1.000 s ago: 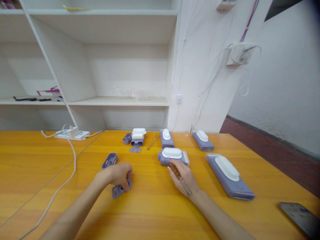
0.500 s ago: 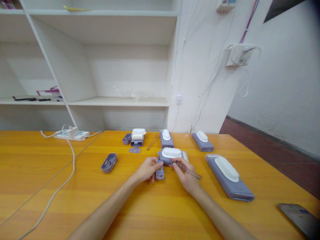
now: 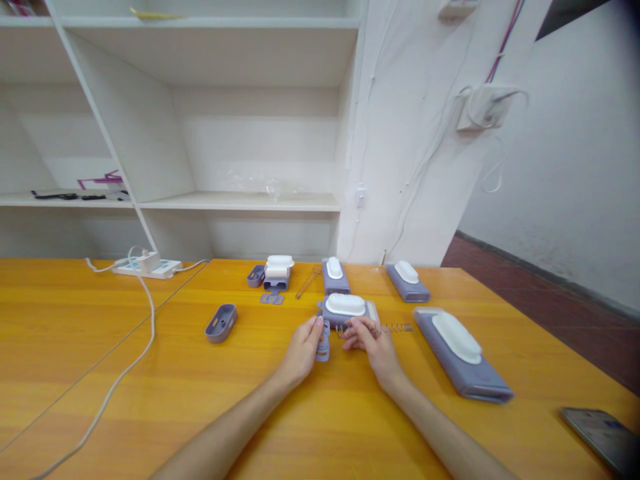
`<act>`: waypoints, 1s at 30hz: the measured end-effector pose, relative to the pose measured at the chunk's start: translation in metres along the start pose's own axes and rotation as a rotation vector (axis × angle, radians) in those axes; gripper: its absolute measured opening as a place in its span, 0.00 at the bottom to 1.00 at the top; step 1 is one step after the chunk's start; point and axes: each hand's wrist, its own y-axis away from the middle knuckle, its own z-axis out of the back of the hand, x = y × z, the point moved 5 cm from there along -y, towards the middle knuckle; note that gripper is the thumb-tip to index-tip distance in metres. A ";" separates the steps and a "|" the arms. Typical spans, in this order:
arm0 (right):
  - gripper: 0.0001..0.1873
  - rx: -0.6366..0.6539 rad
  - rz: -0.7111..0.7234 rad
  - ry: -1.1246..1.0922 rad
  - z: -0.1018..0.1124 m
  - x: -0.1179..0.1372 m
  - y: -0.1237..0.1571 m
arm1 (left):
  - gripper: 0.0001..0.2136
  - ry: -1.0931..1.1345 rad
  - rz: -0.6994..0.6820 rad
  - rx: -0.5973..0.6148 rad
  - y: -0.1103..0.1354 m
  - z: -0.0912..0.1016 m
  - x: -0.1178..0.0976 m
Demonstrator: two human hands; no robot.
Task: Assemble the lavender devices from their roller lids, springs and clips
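Note:
Closed on a flat purple plastic piece with cutouts [image 3: 324, 343], my left hand [image 3: 303, 347] holds it upright just above the table. My right hand [image 3: 373, 343] pinches a long coil spring [image 3: 399, 327], whose ends stick out on both sides of the fingers. Just beyond both hands lies a purple case with a white bristled brush [image 3: 346, 305] on top. Off to the left, an open purple shell [image 3: 221, 324] rests on the wooden table [image 3: 150, 413].
Purple cases with white tops stand at the back [image 3: 334, 275] and right [image 3: 463, 353]. Another spring [image 3: 308, 283], a small purple shell [image 3: 256, 275] and a flat cutout piece [image 3: 272, 299] lie behind. A phone [image 3: 600, 437] sits front right; a power strip [image 3: 155, 268] trails a cable.
The spring in my right hand has turned from slanting to nearly level. My left hand has turned and now covers more of the flat purple piece.

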 end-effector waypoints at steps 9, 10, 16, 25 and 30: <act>0.16 0.077 0.139 0.138 -0.014 0.015 0.012 | 0.19 0.028 0.065 0.049 0.002 -0.002 0.004; 0.16 0.077 0.147 0.140 -0.013 0.015 0.013 | 0.19 0.019 0.065 0.048 0.002 -0.001 0.003; 0.17 0.062 0.160 0.142 -0.014 0.012 0.012 | 0.18 0.034 0.065 0.112 0.003 -0.004 0.001; 0.13 0.023 0.234 0.232 -0.008 0.018 0.011 | 0.19 0.079 0.076 0.050 0.000 -0.002 0.010; 0.12 0.037 0.268 0.247 -0.008 0.020 0.012 | 0.21 0.078 0.126 0.077 -0.001 -0.003 0.010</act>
